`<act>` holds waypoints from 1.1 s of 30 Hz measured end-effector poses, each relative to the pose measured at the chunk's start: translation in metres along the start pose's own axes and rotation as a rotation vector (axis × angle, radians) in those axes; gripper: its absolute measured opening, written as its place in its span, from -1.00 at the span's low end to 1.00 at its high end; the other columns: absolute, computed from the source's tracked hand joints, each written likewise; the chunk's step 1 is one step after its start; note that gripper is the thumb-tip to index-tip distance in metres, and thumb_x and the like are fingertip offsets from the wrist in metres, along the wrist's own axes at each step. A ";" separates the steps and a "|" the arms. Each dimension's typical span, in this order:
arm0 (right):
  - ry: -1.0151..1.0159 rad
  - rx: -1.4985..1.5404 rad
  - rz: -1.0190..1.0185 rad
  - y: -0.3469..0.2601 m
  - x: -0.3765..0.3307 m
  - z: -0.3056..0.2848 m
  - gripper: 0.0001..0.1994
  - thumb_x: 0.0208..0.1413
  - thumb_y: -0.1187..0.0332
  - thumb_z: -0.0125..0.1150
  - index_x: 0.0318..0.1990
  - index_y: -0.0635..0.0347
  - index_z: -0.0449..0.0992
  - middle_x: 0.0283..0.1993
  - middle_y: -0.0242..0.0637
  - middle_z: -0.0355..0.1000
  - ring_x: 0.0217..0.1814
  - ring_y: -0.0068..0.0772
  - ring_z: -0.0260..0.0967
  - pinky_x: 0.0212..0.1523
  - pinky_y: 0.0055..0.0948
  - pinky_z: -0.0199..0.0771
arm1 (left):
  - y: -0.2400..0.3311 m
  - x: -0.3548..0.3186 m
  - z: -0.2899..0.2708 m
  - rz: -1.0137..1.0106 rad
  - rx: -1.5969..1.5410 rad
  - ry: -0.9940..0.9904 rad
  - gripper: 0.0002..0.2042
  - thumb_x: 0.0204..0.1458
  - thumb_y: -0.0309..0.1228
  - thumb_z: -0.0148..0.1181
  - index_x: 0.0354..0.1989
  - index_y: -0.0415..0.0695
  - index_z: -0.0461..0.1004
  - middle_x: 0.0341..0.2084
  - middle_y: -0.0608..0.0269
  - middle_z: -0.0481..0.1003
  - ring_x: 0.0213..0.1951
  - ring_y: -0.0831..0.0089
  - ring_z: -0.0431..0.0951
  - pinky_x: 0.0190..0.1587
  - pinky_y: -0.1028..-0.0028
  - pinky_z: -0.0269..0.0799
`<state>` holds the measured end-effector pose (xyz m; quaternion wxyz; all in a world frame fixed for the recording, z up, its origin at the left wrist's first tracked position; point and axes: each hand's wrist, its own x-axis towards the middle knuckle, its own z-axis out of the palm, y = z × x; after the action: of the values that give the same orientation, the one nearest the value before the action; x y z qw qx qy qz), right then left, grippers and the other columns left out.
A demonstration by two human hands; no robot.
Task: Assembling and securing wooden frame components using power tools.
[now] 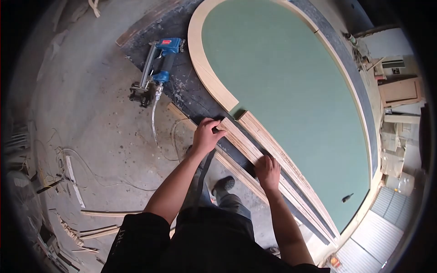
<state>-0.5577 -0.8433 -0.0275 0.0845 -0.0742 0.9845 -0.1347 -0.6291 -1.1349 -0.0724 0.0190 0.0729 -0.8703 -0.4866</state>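
Note:
A long laminated plywood strip (237,139) with layered edges lies along the near side of the dark bench top. My left hand (207,135) pinches its far end between thumb and fingers. Farther down the same strip, my right hand (267,172) curls over it, its fingertips partly hidden. Beside it, a second layered plywood strip (277,150) runs along the edge of a green board (282,82). A pale curved wooden rim (198,59) borders that board, and its cut end stops a short gap from the second strip.
A blue pneumatic nail gun (167,61) rests on the bench's left corner, its air hose (155,118) hanging to the floor. A small dark tool (347,198) lies on the green board. Wood offcuts (98,231) are scattered on the concrete floor (104,123) at lower left.

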 end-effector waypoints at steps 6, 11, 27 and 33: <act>-0.007 -0.005 -0.025 -0.003 0.007 0.001 -0.45 -0.14 0.27 0.42 0.06 0.21 0.40 -0.02 -0.08 0.39 0.00 0.08 0.39 -0.01 -0.05 0.41 | -0.005 0.008 -0.006 -0.082 -0.149 -0.045 -0.62 -0.18 -0.35 0.49 -0.17 -0.24 0.58 -0.22 0.11 0.52 -0.15 0.21 0.54 -0.13 0.36 0.50; 0.000 0.037 0.011 -0.013 0.014 -0.005 -0.48 -0.15 0.29 0.41 0.03 0.18 0.43 -0.09 -0.12 0.43 -0.05 0.03 0.42 -0.02 -0.09 0.44 | -0.003 0.008 -0.014 -0.027 -0.044 0.005 -0.62 -0.19 -0.30 0.50 -0.22 -0.25 0.57 -0.24 0.07 0.53 -0.16 0.15 0.55 -0.09 0.29 0.48; 0.052 0.093 -0.020 -0.020 -0.004 -0.027 -0.28 -0.10 0.26 0.37 0.29 0.07 0.27 0.21 -0.10 0.28 0.25 0.02 0.22 0.29 -0.10 0.24 | -0.042 0.145 -0.155 -0.332 1.058 0.197 -0.45 0.00 0.08 0.20 0.08 -0.02 0.46 0.05 0.15 0.49 0.18 0.07 0.33 0.15 0.00 0.17; 0.233 0.353 -0.010 -0.042 -0.061 -0.051 -0.37 -0.09 0.37 0.36 0.22 0.15 0.35 0.16 -0.07 0.32 0.18 0.08 0.27 0.26 -0.12 0.31 | -0.050 0.168 -0.175 -0.307 1.054 0.217 -0.53 -0.01 0.05 0.19 -0.10 -0.07 0.55 -0.09 0.04 0.57 0.05 0.01 0.45 0.07 -0.04 0.25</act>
<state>-0.5025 -0.8602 0.0413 -0.0190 -0.0472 0.9484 -0.3130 -0.7713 -1.3330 -0.0295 -0.0014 0.2481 -0.9683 0.0276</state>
